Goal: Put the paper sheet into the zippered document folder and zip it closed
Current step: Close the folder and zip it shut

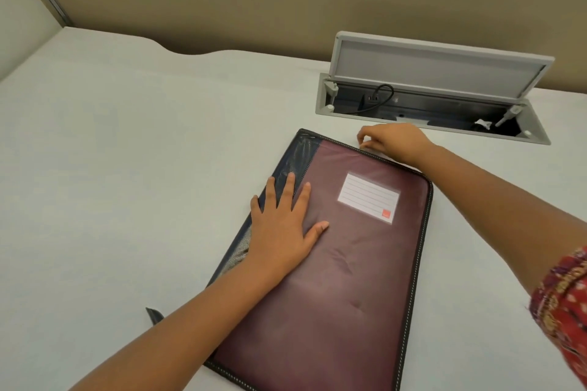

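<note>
**Soft folder pinned flat while the far edge is worked**

Head view: nearest the camera, the left forearm crosses the lower corner of the zippered document folder (343,263), which lies flat and slightly skewed on the white desk (127,168). No paper sheet shows anywhere on the desk, so it is probably already inside, though the maroon cover hides the contents.

Left hand (282,228) rests palm-down near the folder's dark spine strip, fingers spread and flat, gripping nothing, only pressing. Right hand (394,140) sits at the far top edge with fingertips curled together as if pinching something small; the zipper pull itself is too small to make out, so what it has hold of cannot be told for certain.

Handling, as a judgement: the cover dents and wrinkles, so it looks padded, light and pliable, with a glossy skin that could slide on the smooth desk. Holding it down with one flat palm and drawing the pull along the stitched zipper track (427,216) seems the sensible hold; corners are where a zipper is likely to snag.

Writing: the label card (368,197) in its clear pocket shows blank ruled lines and a small red square; no text is readable.

Beyond, an open cable hatch (435,89) is set in the desk.
</note>
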A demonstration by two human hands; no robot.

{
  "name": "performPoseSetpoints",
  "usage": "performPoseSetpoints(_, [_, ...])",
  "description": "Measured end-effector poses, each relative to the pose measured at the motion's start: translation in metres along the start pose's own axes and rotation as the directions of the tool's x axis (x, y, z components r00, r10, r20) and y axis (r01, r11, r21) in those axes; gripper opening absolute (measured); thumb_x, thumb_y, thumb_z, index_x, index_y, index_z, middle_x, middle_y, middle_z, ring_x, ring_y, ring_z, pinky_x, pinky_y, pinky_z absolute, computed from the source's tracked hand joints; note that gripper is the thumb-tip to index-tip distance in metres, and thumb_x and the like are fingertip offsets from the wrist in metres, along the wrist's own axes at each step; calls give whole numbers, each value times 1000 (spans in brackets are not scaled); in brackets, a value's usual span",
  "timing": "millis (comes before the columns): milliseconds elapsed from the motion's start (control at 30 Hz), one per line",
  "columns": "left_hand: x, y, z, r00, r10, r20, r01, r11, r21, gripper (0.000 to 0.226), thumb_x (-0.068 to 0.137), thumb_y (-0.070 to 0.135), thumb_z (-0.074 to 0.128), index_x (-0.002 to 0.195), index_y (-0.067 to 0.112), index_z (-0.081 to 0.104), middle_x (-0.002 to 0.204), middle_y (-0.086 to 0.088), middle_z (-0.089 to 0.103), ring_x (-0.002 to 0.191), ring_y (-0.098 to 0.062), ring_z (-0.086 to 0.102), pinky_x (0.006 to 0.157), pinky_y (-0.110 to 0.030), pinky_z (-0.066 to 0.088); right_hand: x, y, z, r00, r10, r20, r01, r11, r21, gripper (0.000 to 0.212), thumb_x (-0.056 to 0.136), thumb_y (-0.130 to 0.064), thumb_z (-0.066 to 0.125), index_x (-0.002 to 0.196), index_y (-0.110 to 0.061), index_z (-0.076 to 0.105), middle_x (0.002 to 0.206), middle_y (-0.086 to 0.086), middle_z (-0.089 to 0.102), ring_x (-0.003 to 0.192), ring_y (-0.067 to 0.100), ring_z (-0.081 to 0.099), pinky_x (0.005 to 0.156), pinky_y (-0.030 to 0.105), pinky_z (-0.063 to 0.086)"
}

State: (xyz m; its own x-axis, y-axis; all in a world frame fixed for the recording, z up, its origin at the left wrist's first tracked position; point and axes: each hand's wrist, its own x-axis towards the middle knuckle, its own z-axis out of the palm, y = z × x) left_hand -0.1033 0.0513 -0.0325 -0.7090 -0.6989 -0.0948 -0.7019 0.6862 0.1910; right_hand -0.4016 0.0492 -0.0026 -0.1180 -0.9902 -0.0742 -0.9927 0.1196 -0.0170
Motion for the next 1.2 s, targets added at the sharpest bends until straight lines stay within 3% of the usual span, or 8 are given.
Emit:
performPoseSetpoints(233, [-1,0,1,1000,-2,-5,2,1000,-6,81,76,71,2,146,31,4,157,-3,2,143,-34,-1,108,-58,14,55,-52,-7,996,-10,-90,4,998,-69,28,93,-46,42,106,-24,55,105,3,67,94,27,62,62,29,35])
performPoseSetpoints(433, [0,3,0,1000,-24,12,24,1000,11,82,73,71,-2,146,31,-1,157,-3,-3,143,-34,-3,108,-58,15,78,-78,0,991,110,-82,-114,992,-47,20,94,-38,45,107,-26,55,102,6,65,90,28,62,62,30,35])
performPoseSetpoints(667, [-1,3,0,998,-56,20,56,998,-17,84,71,72,-3,146,33,3,157,-2,-2,143,-33,-3,109,-59,13,35,-100,3,944,284,-169,-196,893,405,32,92,-27,49,124,-23,46,108,8,63,97,27,58,78,39,48])
performPoseSetpoints(767, [6,1,-4,996,-79,50,82,994,-71,75,79,71,8,145,35,5,157,1,-4,143,-29,-6,111,-56,9,-3,-111,10,921,330,-209,-208,867,453,44,88,-27,54,130,-23,42,119,8,59,109,27,53,91,43,44])
performPoseSetpoints(867, [-6,3,-20,999,-34,19,37,983,-178,61,90,57,31,145,35,13,157,4,-4,144,-22,-8,113,-53,11,-79,-115,10,850,428,-308,-208,809,550,51,85,-22,59,134,-18,43,132,5,52,121,24,46,103,35,34])
performPoseSetpoints(933, [-13,-11,-18,999,-27,23,31,977,-209,60,90,58,29,144,36,15,157,5,-2,144,-19,-4,112,-53,16,-117,-119,22,829,496,-257,-243,734,634,53,86,-22,60,136,-18,40,139,2,46,129,21,40,109,36,31])
performPoseSetpoints(1067, [-57,-37,-10,997,-55,-47,38,949,-312,87,68,83,-6,142,43,16,156,8,9,143,-19,13,114,-46,22,-199,-154,54,835,516,-191,-247,661,709,59,85,-42,58,136,-37,29,149,-14,23,142,7,15,116,31,17])
performPoseSetpoints(1200, [-101,-46,-6,995,-46,-94,10,936,-351,81,70,83,-3,138,47,19,154,12,11,142,-16,17,113,-39,24,-251,-189,80,846,472,-249,-184,695,695,59,74,-78,36,129,-59,25,149,-30,4,139,-9,-5,113,17,8])
